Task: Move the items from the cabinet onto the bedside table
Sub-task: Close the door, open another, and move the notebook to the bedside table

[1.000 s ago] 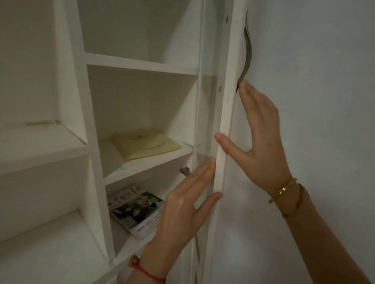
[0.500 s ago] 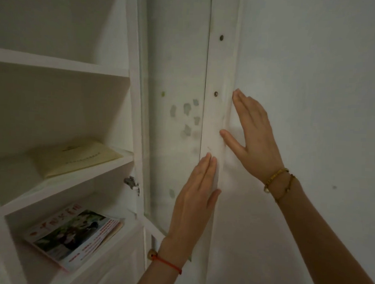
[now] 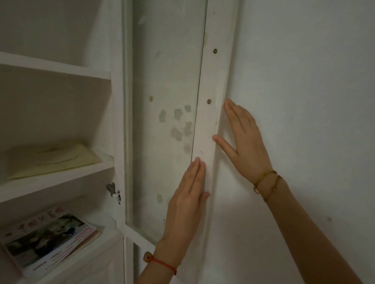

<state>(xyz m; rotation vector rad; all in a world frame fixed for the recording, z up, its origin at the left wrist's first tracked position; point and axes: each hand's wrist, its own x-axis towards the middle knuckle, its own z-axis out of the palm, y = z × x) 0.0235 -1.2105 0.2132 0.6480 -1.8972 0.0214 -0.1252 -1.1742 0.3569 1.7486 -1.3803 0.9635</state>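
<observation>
Against the white wall, the glazed cabinet door had been swung fully open, flattened by the left hand and right hand, fingers straight; the yellow booklet and magazine, lower left, were exposed, unmoved.

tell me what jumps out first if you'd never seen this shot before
Two flat hands on the open glass cabinet door: the left hand lies on its white frame low in the middle, and the right hand sits at the frame's edge against the wall. At left, a colourful magazine lies on the lower shelf, with a pale yellow booklet on the shelf above.
</observation>
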